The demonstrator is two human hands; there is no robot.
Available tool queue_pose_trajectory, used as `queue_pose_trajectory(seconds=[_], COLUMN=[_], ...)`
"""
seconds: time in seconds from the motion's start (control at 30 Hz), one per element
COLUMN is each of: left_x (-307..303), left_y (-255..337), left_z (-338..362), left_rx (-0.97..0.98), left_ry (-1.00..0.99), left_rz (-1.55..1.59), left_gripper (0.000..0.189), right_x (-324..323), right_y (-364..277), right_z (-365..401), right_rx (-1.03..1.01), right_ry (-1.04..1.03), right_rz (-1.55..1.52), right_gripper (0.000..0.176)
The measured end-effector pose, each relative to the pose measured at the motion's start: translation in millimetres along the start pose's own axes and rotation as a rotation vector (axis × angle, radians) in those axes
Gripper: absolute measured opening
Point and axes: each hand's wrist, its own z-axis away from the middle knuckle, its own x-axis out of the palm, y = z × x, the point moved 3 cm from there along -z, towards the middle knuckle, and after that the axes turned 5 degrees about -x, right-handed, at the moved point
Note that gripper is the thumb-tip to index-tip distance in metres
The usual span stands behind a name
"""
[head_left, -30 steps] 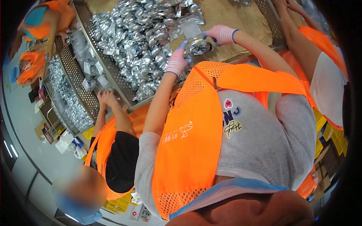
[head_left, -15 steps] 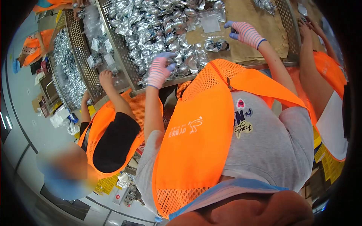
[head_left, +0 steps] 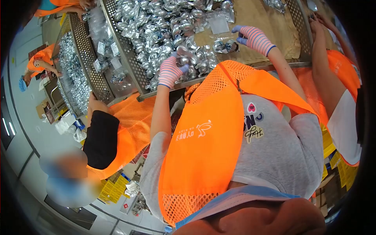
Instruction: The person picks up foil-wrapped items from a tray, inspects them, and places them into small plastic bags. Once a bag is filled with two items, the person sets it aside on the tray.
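Observation:
Both my hands wear pink-and-white striped gloves with blue-violet fingertips. Over the front edge of a heap of silver foil packets [head_left: 156,39], my left hand [head_left: 171,72] has its thumb and fingers around a silver packet [head_left: 183,59]. My right hand [head_left: 256,40] hovers over brown sheeting [head_left: 270,23], its thumb and fingers apart with nothing between them. Just left of its fingertips lies a clear bag with dark round items [head_left: 226,46]. Above that bag is a white square slip [head_left: 218,24].
A perforated metal rim [head_left: 123,47] bounds the tray on the left, another [head_left: 303,31] on the right. Co-workers in orange vests work at both sides; one's arm [head_left: 325,66] is close at right. A second tray of silver packets [head_left: 74,74] stands further left.
My left hand has turned and closed around a packet, moving slightly right. My right hand has barely moved. The co-worker at left has drawn their hand away from the clear bags, down and left.

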Motion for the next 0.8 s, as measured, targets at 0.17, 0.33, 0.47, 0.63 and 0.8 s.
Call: queue_pose_trajectory(seconds=[0.17,0.33,0.47,0.63,0.8], left_x=[2.4,23.0,26.9,32.8,83.4], left_y=[6.1,64.5,61.2,61.6,45.4], left_z=[-14.3,-42.2,-46.5,-53.6,-97.7], left_rx=[-0.077,-0.164,0.042,-0.047,-0.234], left_ry=[0.092,0.045,-0.172,-0.26,-0.228], left_rz=[1.375,1.816,1.709,1.461,1.24], left_gripper=[0.041,0.037,0.045,0.047,0.044], right_x=[-6.0,7.1,-7.5,1.3,10.0], right_y=[-64.1,-119.1,-85.3,-21.7,46.2], right_z=[-7.7,-20.4,-20.5,3.8,15.4], right_rx=[-0.252,-0.45,-0.277,-0.02,0.122], right_ry=[0.193,0.296,0.307,0.398,0.398], right_rz=[0.035,0.293,0.06,-0.479,-1.605], right_gripper=[0.036,0.045,0.051,0.045,0.034])
